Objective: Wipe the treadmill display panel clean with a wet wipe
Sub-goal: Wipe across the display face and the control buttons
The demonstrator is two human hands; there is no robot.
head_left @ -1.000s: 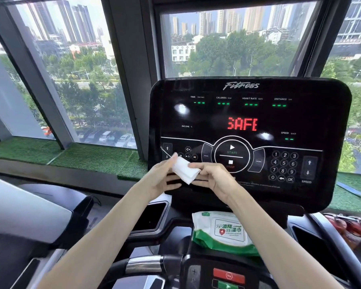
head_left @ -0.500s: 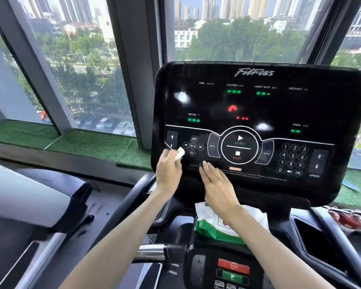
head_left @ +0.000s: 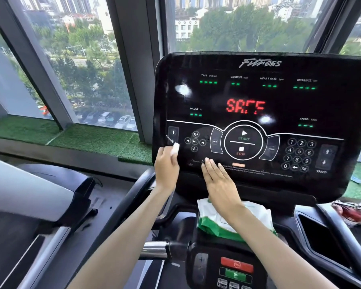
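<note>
Black console ledge (head_left: pixel 184 223) of the treadmill, below and nearer than the flat fingers (head_left: pixel 212 166) of the right hand (head_left: pixel 220 184). Lying directly on it, under that wrist and back from the fingertips: a white-and-green wipes pack (head_left: pixel 223 228), partly hidden by the forearm.

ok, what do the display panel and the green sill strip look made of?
Display panel: smooth glossy black face, plastic or glass, can't tell which; it mirrors bright light spots. Green sill strip: looks like artificial turf, matte with a short tufted pile.
</note>
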